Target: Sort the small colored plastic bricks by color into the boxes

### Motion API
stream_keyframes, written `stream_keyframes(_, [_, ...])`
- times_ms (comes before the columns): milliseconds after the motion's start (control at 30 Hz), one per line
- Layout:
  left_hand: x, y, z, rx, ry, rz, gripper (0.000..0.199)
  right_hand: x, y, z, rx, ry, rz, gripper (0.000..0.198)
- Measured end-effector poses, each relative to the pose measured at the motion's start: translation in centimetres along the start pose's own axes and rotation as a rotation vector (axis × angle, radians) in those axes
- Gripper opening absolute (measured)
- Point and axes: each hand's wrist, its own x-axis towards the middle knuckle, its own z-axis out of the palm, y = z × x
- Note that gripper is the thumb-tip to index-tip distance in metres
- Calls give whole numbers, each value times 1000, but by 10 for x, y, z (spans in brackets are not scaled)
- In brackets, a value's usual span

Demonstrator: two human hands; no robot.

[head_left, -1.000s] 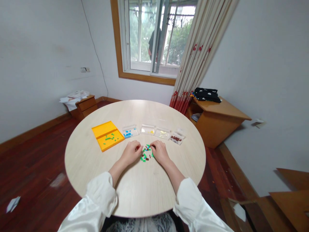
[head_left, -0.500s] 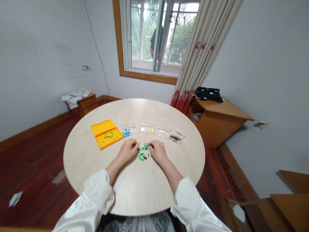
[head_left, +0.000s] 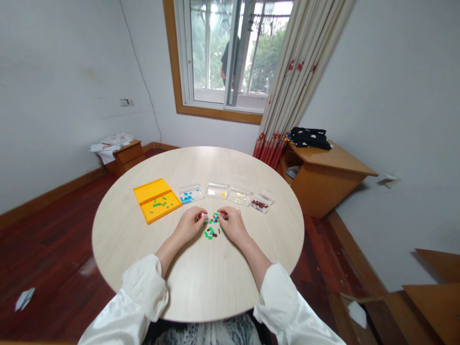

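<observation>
On the round table, a loose pile of small green, brown and blue toy bricks (head_left: 210,234) lies between my two hands. My left hand (head_left: 190,224) rests at the pile's left edge, its fingers curled and the thumb and index tips a little apart, with nothing seen between them. At the upper right of the pile, my right hand (head_left: 233,225) bends its fingers down among the bricks. Its fingertips are close together, and anything in them is too small to make out. Beyond the left hand lies an open yellow box (head_left: 151,190) with several green bricks inside.
Clear plastic boxes stand in an arc behind the pile: one with blue bricks (head_left: 187,196), one with a few yellow bricks (head_left: 223,194), one with pale bricks (head_left: 240,197) and one with brown bricks (head_left: 259,205). The table (head_left: 201,282) has a rounded edge.
My right hand has shifted slightly left over the pile, its index finger reaching further out. My left hand stays nearly in place. The whole view has moved slightly.
</observation>
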Motion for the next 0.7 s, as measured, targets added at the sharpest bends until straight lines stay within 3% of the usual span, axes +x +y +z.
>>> stream_keyframes(167, [-3, 4, 4, -38, -39, 107, 18, -3, -5, 0, 246, -24, -64, 14])
stream_keyframes(400, [-4, 10, 2, -35, -11, 108, 13, -5, -8, 3, 430, -21, -47, 12])
stream_keyframes(567, [-3, 10, -1, -22, 24, 94, 11, -2, -1, 6, 404, 34, -29, 13])
stream_keyframes(700, [6, -4, -15, 15, 202, -26, 12, 2, 8, 1, 258, 93, -25, 17])
